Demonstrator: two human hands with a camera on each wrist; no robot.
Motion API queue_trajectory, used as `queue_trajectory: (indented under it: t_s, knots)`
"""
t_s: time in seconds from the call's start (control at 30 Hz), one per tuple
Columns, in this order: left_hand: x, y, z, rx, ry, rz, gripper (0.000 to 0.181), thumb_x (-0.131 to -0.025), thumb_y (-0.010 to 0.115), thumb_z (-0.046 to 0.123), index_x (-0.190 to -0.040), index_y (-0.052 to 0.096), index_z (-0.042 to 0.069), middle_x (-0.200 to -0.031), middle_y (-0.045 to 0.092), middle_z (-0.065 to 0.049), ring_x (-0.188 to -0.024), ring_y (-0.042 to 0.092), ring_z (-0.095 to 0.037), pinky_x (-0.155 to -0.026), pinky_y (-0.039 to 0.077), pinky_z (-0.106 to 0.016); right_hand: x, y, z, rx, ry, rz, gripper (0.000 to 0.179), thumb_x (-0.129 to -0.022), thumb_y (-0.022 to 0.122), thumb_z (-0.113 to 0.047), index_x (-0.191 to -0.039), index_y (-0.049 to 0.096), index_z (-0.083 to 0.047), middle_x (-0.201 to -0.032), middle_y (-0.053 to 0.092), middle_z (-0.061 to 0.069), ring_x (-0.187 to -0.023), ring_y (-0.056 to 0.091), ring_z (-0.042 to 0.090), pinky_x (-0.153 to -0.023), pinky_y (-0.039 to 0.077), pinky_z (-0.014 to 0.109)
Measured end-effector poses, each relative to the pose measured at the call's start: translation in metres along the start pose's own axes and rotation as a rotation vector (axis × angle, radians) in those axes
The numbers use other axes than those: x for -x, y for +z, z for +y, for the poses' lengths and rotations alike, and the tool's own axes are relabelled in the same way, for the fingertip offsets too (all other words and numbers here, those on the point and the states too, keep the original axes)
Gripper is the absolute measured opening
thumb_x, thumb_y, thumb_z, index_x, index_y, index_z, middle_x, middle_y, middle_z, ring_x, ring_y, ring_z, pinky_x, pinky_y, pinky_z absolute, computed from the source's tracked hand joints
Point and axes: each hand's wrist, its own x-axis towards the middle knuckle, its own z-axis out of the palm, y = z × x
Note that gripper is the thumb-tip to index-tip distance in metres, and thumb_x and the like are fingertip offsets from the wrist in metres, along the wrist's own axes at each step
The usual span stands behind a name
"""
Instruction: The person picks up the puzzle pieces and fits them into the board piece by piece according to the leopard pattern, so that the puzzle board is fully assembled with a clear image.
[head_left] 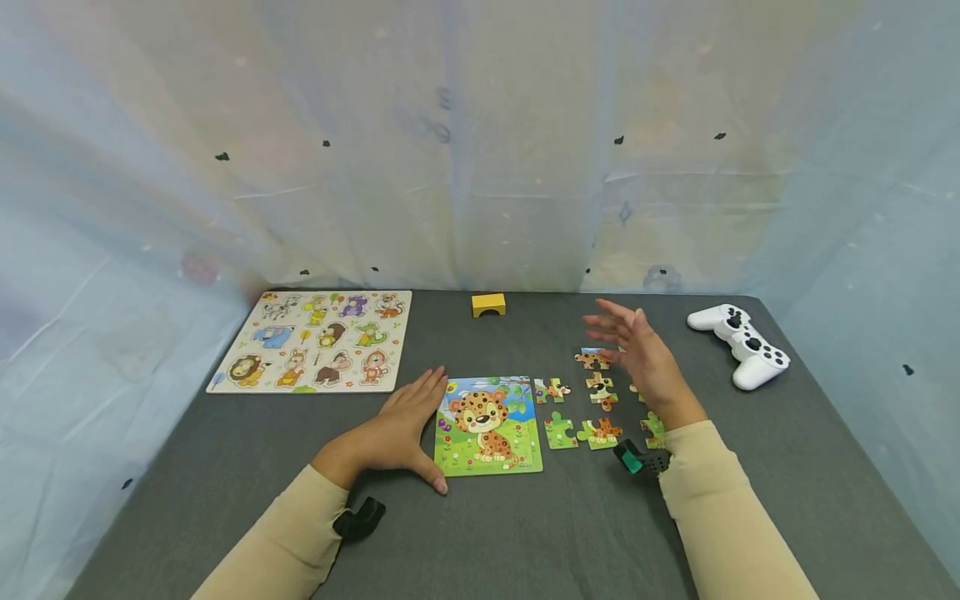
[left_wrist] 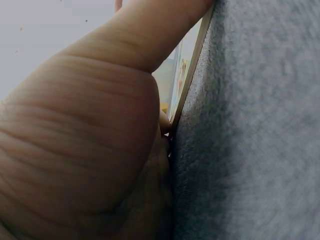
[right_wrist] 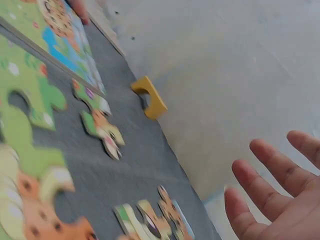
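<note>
- Left hand [head_left: 401, 425] sits against the left edge of the leopard puzzle board [head_left: 489, 429], fingers pretty straight and thumb spread away from them by the near corner.
- That board's lying flat on the grey bench [head_left: 487, 537], mid-front.
- Right hand [head_left: 647, 367] is up over the loose puzzle pieces [head_left: 559, 432], fingers apart, nothing in it.
- Pieces are scattered just right of the board.
- Yellow arch block [head_left: 488, 302] further back, white controller [head_left: 742, 343] far right.

Loose jigsaw pieces [head_left: 558, 432]: at least six, others partly hidden, exact total unclear. Leopard puzzle board [head_left: 491, 425]: one. Animal board [head_left: 318, 345]: one, bearing eleven animal figures [head_left: 331, 335]. Yellow arch block [head_left: 488, 302]: one. White game controller [head_left: 741, 337]: one.
</note>
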Motion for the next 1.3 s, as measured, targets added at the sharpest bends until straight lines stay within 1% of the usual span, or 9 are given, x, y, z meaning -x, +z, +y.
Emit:
queue_trajectory:
  t_s: [0.1, 0.23, 0.47, 0.63, 0.73, 0.87, 1.07, 1.17, 1.3]
  knots:
    - [0.000, 0.000, 0.000, 0.005, -0.001, -0.001, 0.162, -0.061, 0.099, 0.071, -0.174, 0.008, -0.001, -0.181, 0.001, -0.018, -0.165, -0.002, -0.036, -0.128, 0.005, -0.063, 0.002, -0.011, 0.002, -0.037, 0.014, 0.034, 0.080, -0.114, 0.021, -0.066, -0.173, 0.032, -0.013, -0.164, 0.041, 0.031, -0.147, 0.040, 0.050, -0.114, 0.024, 0.075]
    - [-0.001, 0.001, -0.001, 0.009, 0.000, 0.002, 0.162, -0.061, 0.099, 0.071, -0.174, 0.008, -0.001, -0.181, 0.001, -0.018, -0.165, -0.002, -0.036, -0.128, 0.005, -0.063, 0.005, -0.024, 0.007, -0.070, 0.015, 0.090, 0.076, -0.115, 0.024, -0.064, -0.172, 0.034, -0.014, -0.163, 0.044, 0.027, -0.147, 0.038, 0.050, -0.116, 0.020, 0.075]
    - [0.000, 0.002, -0.001, 0.009, 0.005, 0.009, 0.162, -0.061, 0.100, 0.070, -0.173, 0.009, -0.002, -0.181, 0.001, -0.018, -0.165, -0.002, -0.037, -0.128, 0.005, -0.063, 0.013, -0.041, 0.023, -0.018, 0.062, 0.188, 0.071, -0.117, 0.030, -0.057, -0.172, 0.033, -0.012, -0.163, 0.043, 0.029, -0.147, 0.037, 0.048, -0.117, 0.020, 0.073]
    - [0.000, 0.002, -0.001, 0.008, 0.003, 0.005, 0.161, -0.061, 0.100, 0.070, -0.174, 0.009, -0.001, -0.181, 0.001, -0.018, -0.165, -0.002, -0.036, -0.128, 0.005, -0.063, 0.016, -0.047, 0.036, 0.148, 0.140, 0.160, 0.070, -0.119, 0.035, -0.048, -0.173, 0.025, -0.005, -0.162, 0.043, 0.030, -0.150, 0.040, 0.047, -0.119, 0.029, 0.066]
    - [0.000, 0.001, -0.001, 0.007, 0.003, 0.003, 0.161, -0.062, 0.100, 0.070, -0.174, 0.008, -0.001, -0.181, 0.001, -0.018, -0.165, -0.002, -0.036, -0.128, 0.004, -0.062, 0.017, -0.048, 0.041, 0.254, 0.184, 0.125, 0.073, -0.118, 0.047, -0.046, -0.173, 0.026, -0.004, -0.161, 0.046, 0.027, -0.148, 0.043, 0.045, -0.118, 0.033, 0.064]
    - [0.001, 0.000, 0.000, 0.003, 0.004, 0.003, 0.160, -0.062, 0.099, 0.070, -0.174, 0.009, 0.000, -0.181, 0.002, -0.017, -0.165, -0.002, -0.036, -0.128, 0.004, -0.062, 0.014, -0.046, 0.045, 0.410, 0.244, 0.072, 0.076, -0.112, 0.064, -0.044, -0.171, 0.034, -0.007, -0.163, 0.046, 0.022, -0.146, 0.046, 0.043, -0.112, 0.040, 0.064]
    - [0.001, 0.000, -0.001, 0.003, 0.002, 0.001, 0.160, -0.063, 0.099, 0.071, -0.174, 0.008, 0.001, -0.181, 0.001, -0.017, -0.165, -0.002, -0.036, -0.128, 0.004, -0.062, 0.007, -0.037, 0.047, 0.733, 0.221, -0.006, 0.060, -0.110, 0.071, -0.031, -0.159, 0.054, 0.000, -0.164, 0.042, 0.023, -0.149, 0.034, 0.049, -0.115, 0.032, 0.069]
    - [0.001, 0.000, -0.001, 0.003, 0.005, 0.001, 0.159, -0.063, 0.099, 0.070, -0.174, 0.008, 0.000, -0.181, 0.001, -0.017, -0.165, -0.002, -0.036, -0.128, 0.004, -0.062, 0.006, -0.033, 0.046, 0.776, 0.222, 0.003, 0.050, -0.109, 0.072, -0.024, -0.151, 0.062, 0.002, -0.163, 0.042, 0.024, -0.149, 0.032, 0.050, -0.115, 0.030, 0.071]
    - [0.001, -0.001, 0.000, 0.007, 0.007, 0.000, 0.159, -0.064, 0.099, 0.071, -0.174, 0.009, 0.000, -0.181, 0.001, -0.018, -0.165, -0.002, -0.036, -0.128, 0.004, -0.062, 0.006, -0.031, 0.044, 0.748, 0.252, 0.042, 0.046, -0.108, 0.074, -0.023, -0.145, 0.063, 0.001, -0.159, 0.046, 0.026, -0.145, 0.036, 0.050, -0.112, 0.033, 0.070]
